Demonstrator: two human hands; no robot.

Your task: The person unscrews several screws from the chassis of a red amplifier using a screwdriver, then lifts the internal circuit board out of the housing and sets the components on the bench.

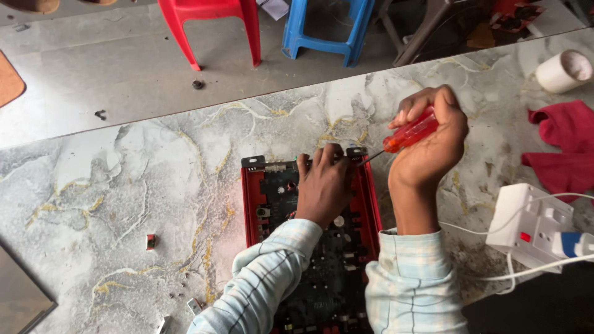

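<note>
A red metal case (250, 204) holding a dark circuit board (328, 278) lies on the marble table (124, 185). My left hand (323, 184) rests flat on the far end of the board, fingers at the case's far edge. My right hand (433, 145) grips an orange-handled screwdriver (409, 132). Its thin shaft points down-left to the far right corner of the case, just beside my left fingertips.
A white power strip (526, 222) with a blue plug and white cables sits right of my arm. A red cloth (566, 148) and a white tape roll (563, 70) lie at the far right. Small loose parts (151, 241) lie on the left. Red and blue stools (210, 25) stand beyond the table.
</note>
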